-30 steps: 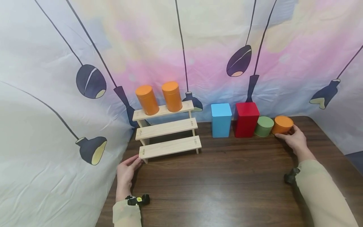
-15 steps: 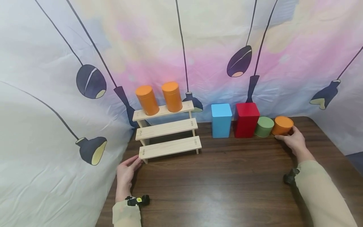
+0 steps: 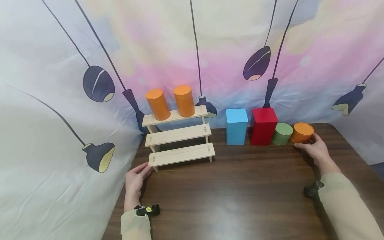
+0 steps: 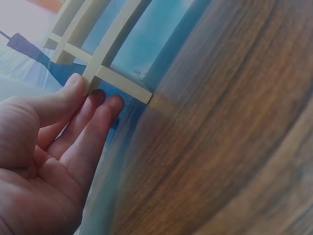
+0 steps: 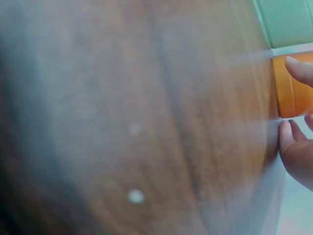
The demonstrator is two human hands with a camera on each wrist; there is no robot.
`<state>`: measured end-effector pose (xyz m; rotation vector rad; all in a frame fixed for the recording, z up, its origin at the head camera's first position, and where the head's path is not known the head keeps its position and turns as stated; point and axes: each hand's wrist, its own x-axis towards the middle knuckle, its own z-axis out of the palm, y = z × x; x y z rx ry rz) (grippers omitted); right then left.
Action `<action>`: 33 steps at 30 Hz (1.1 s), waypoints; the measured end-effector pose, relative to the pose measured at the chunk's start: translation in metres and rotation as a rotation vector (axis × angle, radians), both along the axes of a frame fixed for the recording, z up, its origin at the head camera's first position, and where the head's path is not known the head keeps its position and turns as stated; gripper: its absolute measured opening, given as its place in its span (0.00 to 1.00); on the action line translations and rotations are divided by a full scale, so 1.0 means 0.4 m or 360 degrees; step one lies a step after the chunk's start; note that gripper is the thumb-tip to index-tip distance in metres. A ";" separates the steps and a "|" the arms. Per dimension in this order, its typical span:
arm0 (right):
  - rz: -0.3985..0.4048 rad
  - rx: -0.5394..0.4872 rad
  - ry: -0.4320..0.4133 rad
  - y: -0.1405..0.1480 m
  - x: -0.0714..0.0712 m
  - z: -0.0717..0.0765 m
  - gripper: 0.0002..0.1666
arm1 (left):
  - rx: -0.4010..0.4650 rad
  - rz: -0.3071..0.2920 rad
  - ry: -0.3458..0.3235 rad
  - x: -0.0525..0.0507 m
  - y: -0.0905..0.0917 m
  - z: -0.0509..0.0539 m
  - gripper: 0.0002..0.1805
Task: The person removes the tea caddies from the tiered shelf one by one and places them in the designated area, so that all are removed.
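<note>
My left hand (image 3: 135, 181) pinches the left end of the lowest step of a three-step wooden display stand (image 3: 181, 155). In the left wrist view, the thumb lies against the board's end and the fingertips sit below it. At the right, my right hand (image 3: 318, 150) holds a short round orange tin (image 3: 302, 132) between thumb and fingers; the tin stands on the table. The right wrist view catches only part of this hand (image 5: 299, 154) and tin. Just left of it is a short green tin (image 3: 282, 134). Two tall orange tins (image 3: 159, 106) stand on the top step.
A light blue square tin (image 3: 236, 128) and a red square tin (image 3: 264, 128) stand upright in line with the short tins, near the back edge of the brown wooden table (image 3: 228, 193). Behind hangs a cloth (image 3: 228, 60) printed with lamps.
The head view has shifted slightly, so everything sits a little differently in it. Both hands keep their holds, and the stand and tins stay in place.
</note>
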<state>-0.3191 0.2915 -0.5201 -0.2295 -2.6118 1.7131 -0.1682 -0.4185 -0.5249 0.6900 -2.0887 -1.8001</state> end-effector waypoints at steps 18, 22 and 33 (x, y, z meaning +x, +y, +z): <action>-0.0142 -0.0100 -0.0013 0.003 0.062 0.056 0.67 | -0.0016 -0.0019 0.0006 -0.004 -0.001 0.006 0.20; -0.0198 -0.0153 0.0037 -0.016 0.068 0.080 0.65 | -0.0001 -0.0010 0.0011 -0.001 -0.003 0.006 0.20; -0.0455 -0.0272 0.0217 -0.057 0.087 0.122 0.50 | 0.0002 -0.0008 -0.0012 -0.005 -0.002 0.008 0.19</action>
